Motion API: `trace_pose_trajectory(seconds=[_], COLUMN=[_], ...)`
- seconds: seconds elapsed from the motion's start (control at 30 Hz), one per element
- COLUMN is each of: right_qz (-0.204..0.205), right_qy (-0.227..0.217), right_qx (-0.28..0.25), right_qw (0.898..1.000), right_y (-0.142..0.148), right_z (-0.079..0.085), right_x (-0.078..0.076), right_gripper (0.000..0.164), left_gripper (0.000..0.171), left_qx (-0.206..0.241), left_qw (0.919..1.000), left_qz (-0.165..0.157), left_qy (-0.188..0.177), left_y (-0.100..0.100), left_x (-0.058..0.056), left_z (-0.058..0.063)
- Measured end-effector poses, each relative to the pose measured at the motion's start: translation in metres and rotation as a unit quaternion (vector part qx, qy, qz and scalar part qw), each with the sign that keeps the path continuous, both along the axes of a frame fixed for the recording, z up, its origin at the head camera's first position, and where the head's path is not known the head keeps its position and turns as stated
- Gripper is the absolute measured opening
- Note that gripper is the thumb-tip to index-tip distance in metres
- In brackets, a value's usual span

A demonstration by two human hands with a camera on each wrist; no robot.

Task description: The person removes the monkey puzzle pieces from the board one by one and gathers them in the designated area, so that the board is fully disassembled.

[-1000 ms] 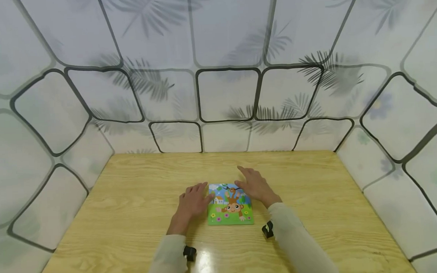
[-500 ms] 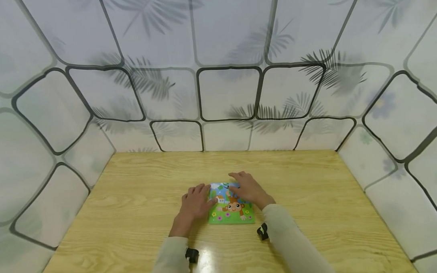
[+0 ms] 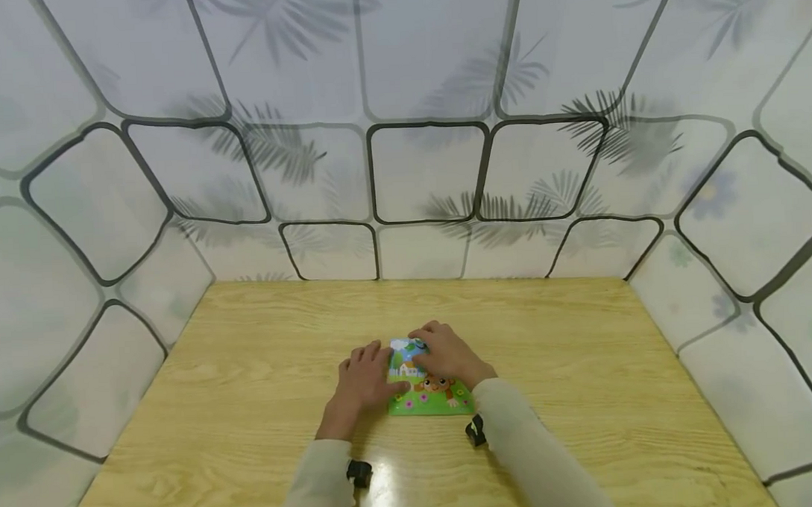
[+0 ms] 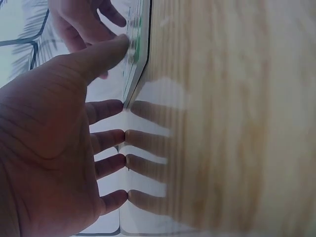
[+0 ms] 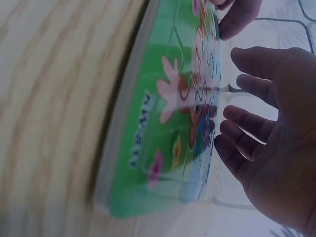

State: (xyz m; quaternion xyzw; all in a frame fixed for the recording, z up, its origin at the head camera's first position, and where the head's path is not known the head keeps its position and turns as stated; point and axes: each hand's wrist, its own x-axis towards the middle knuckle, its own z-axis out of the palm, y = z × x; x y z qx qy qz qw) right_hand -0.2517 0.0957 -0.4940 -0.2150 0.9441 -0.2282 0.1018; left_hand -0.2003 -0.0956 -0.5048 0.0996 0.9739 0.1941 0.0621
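A flat jigsaw puzzle (image 3: 430, 405) with a monkey, a house and flowers on it lies on the wooden table. Cut lines between its pieces show in the right wrist view, where the green border (image 5: 131, 190) is nearest. At its left side is my left hand (image 3: 363, 379); the thumb touches the board's edge and the spread fingertips rest on the table. Over the upper part of the picture hovers my right hand (image 3: 447, 354), fingers loosely bent and apart from the surface in the right wrist view. It covers part of the monkey in the head view.
The wooden table (image 3: 248, 348) runs back to a pale wall covering (image 3: 423, 174) with dark outlines and leaf prints. Side panels (image 3: 710, 295) of the same pattern stand left and right. Each wrist bears a small black device (image 3: 359, 474).
My right hand has moved left across the puzzle, from its upper right corner to over its middle top. The left thumb has shifted slightly down along the left side. The puzzle has stayed put.
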Motion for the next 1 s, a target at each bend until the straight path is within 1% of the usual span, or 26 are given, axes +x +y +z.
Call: trace_pose_trajectory(seconds=[0.3,0.47,0.57,0.7,0.83,1.0], right_qz=[0.020,0.027,0.025,0.022,0.016,0.018], right_qy=[0.018,0.026,0.022,0.012,-0.002,-0.010], right_qx=[0.021,0.041,0.059,0.067,0.075,0.094], right_qw=[0.999,0.998,0.998,0.997,0.997,0.995], right_y=[-0.010,-0.014,-0.016,-0.019,-0.021,-0.026], right_z=[-0.004,-0.005,-0.007,-0.007,-0.003,0.003], right_x=[0.000,-0.003,-0.005,-0.008,-0.008,-0.007], right_gripper=[0.035,0.034,0.035,0.038,0.039,0.042], left_gripper=[0.078,0.077,0.077,0.077,0.077,0.077], left_qx=[-0.023,-0.016,-0.010,-0.015,-0.021,-0.019], left_qw=[0.9997,0.9999,0.9999,0.9999,0.9998,0.9998], left_qz=[0.002,0.001,-0.002,-0.004,-0.005,-0.003], left_qy=[-0.001,0.003,0.003,0.002,0.002,-0.001], left_y=[0.000,0.000,0.001,0.001,0.001,0.001], left_x=[0.001,0.001,0.001,0.002,0.002,0.001], left_z=[0.000,0.000,0.001,0.002,0.002,0.001])
